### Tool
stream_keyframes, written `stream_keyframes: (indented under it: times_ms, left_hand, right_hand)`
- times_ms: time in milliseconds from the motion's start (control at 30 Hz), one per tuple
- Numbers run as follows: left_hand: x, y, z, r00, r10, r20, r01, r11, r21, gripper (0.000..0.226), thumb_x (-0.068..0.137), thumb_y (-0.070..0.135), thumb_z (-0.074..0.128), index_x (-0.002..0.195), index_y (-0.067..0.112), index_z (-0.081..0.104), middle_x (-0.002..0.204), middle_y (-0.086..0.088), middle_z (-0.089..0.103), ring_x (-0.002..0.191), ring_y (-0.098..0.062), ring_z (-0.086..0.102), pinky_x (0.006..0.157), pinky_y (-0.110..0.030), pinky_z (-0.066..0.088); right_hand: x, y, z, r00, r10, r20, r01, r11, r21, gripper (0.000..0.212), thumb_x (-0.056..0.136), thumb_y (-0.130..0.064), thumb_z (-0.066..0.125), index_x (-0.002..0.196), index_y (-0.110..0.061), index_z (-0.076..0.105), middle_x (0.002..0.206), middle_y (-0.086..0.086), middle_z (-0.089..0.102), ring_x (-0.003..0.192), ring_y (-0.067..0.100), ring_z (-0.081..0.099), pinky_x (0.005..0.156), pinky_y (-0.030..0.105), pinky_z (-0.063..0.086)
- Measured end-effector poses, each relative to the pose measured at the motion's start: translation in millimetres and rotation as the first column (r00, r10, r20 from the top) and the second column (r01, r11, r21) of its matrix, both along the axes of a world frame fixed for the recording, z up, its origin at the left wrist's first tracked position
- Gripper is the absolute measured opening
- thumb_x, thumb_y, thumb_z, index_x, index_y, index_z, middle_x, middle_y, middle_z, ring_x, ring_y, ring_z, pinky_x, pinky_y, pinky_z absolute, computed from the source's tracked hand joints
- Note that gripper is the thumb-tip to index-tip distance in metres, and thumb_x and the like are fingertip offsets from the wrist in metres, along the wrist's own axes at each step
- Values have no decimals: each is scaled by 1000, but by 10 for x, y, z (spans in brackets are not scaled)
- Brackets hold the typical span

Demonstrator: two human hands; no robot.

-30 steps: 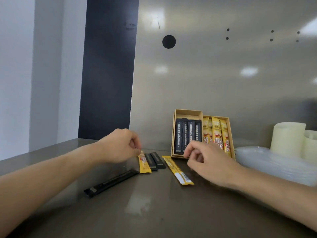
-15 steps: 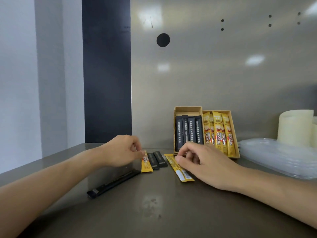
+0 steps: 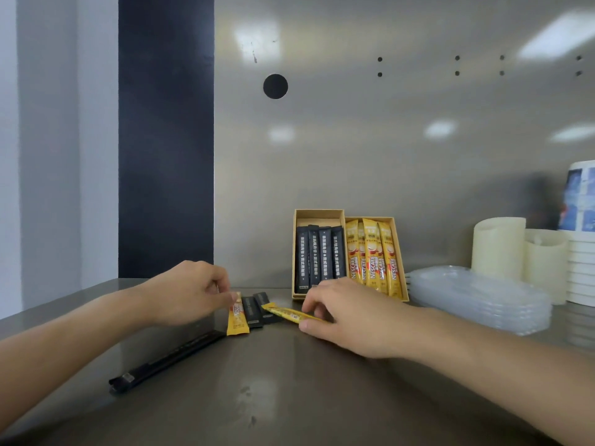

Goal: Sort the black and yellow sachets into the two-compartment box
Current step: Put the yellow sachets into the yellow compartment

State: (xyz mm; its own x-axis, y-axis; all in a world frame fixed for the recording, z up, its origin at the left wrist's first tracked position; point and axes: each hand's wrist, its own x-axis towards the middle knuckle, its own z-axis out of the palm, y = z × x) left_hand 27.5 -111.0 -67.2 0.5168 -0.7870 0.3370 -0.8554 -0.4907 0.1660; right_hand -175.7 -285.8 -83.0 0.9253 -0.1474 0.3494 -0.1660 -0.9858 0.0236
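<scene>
Counter (image 3: 289,397) of dull steel, running back to a steel wall panel (image 3: 386,140). Everything sits toward the rear, within reach of both arms. Right rear: stack of clear plastic lids (image 3: 476,300), with two cream cylinders (image 3: 497,249) and paper cups (image 3: 582,268) behind it. These are well apart from the work and seem to take no part in it.

Box (image 3: 318,217) appears to lean back against the panel, open face toward the person, so its contents show and a sachet can go in from the front. Left compartment: black sachets (image 3: 318,255), side by side, lengthwise. Right compartment: yellow sachets (image 3: 373,255), laid the same way. Colours are not mixed, and the sorting looks well along.

Right hand (image 3: 347,317) is low on the counter just in front of the box. Its thumb and fingertips are closed round the right yellow sachet (image 3: 283,312), which lies slantwise with one end showing past the fingers. This looks like a pinch made to lift it, and the yellow compartment is just behind. Left hand (image 3: 190,292) is curled, thumb and forefinger nipping the far end of the left yellow sachet (image 3: 237,320), whose near end rests on the steel.

Loose and untouched: long black sachet (image 3: 167,362), slantwise near the left forearm. Also a pair of black sachets (image 3: 256,312), side by side between the two yellow ones. Five lie outside the box, by my count.
</scene>
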Motion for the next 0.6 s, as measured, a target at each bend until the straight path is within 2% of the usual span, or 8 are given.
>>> stream_keyframes:
  times_ms: [100,167,233,333,400,467,500,600]
  left_hand:
    - [-1,5,8,1000,-5,0,5,1000,-15,24,99,50,56,89,31,67,79,7,70,77,-6,67,72,-24,55]
    - [1,16,4,1000,-9,2,9,1000,-17,24,99,50,55,89,31,67,79,5,72,78,-7,69,78,-30,58]
    - [4,20,-2,1000,-12,4,12,1000,-27,23,99,49,55,89,32,67,79,5,73,78,-8,69,81,-33,59]
    - [-11,10,-1,1000,-25,10,26,998,-58,19,100,45,55,91,33,66,80,5,72,79,-8,69,83,-35,59]
    - [-34,4,5,999,-46,21,48,994,-100,17,100,44,55,91,34,65,81,7,71,79,-8,68,81,-32,59]
    - [-50,-1,10,996,-80,30,84,985,-151,18,100,45,55,90,35,65,81,8,70,78,-7,66,76,-28,57]
    - [-56,-3,9,995,-96,33,100,980,-170,18,100,45,55,90,35,65,81,8,69,77,-6,65,73,-26,55]
    - [-67,-15,-4,992,-125,30,128,970,-206,19,99,45,56,89,34,66,77,12,70,68,-2,62,64,-19,48]
  right_hand:
    - [-31,-22,4,999,26,31,-21,990,-143,31,104,-40,46,124,-23,63,115,-5,64,98,12,61,83,31,55]
    - [-50,-52,-27,998,39,56,-31,990,-137,30,106,-35,43,127,-23,61,118,-5,64,100,11,61,82,26,53]
    - [-70,-77,-44,997,45,60,-38,993,-115,33,105,-41,45,130,-25,59,121,-8,62,102,8,60,82,22,50]
    - [-78,-99,-48,997,49,64,-44,996,-79,37,102,-47,49,131,-27,61,120,-11,61,104,7,58,86,26,52]
    - [-62,-95,-60,989,50,142,-50,999,-2,31,101,-47,52,122,-29,66,107,-16,62,94,4,58,79,24,51]
    - [-35,-88,-57,964,43,261,-81,987,137,22,100,-45,56,110,-31,68,88,-19,60,79,1,56,65,20,44]
    - [-20,-89,-45,947,43,318,-116,969,216,19,99,-43,58,106,-30,69,84,-18,61,76,2,56,62,20,43]
    - [8,-114,7,890,45,453,-255,874,414,11,97,-35,64,99,-27,72,89,-11,72,83,4,65,73,21,53]
